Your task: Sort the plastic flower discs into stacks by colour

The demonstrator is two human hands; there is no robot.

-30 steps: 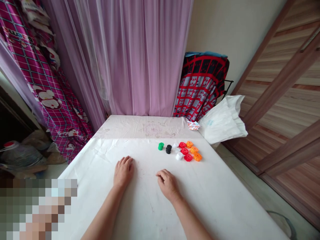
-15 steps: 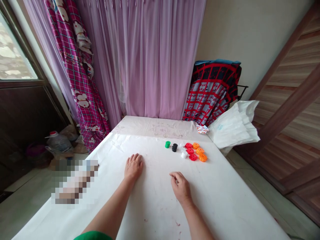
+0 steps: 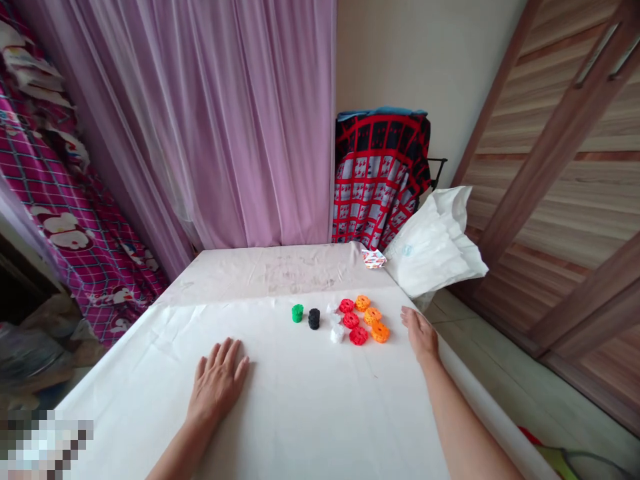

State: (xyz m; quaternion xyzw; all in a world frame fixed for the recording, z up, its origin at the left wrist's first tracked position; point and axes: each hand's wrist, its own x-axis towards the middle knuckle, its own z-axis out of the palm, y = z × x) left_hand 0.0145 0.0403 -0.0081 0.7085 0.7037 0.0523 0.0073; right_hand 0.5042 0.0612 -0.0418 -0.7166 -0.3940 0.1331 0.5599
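My left hand lies flat on the white cloth, fingers spread, with nothing in it. To the right of the small pieces is my right hand, its fingers stretched forward near the table's right edge. It looks to hold nothing and is apart from the nearest orange notched discs. Beside these sit red notched discs in a slanting row. White pieces form another row to their left. Farther left stand a small black stack and a small green stack.
The white-covered table fills the foreground. A patterned paper piece rests near its far right corner, beside a white bag. Behind are a purple curtain and a red checked cloth. A wooden wardrobe stands right.
The view has turned to the right. My right hand has moved right and forward from the middle of the table to beside the orange discs, its curled fingers now straightened. My left hand stays flat.
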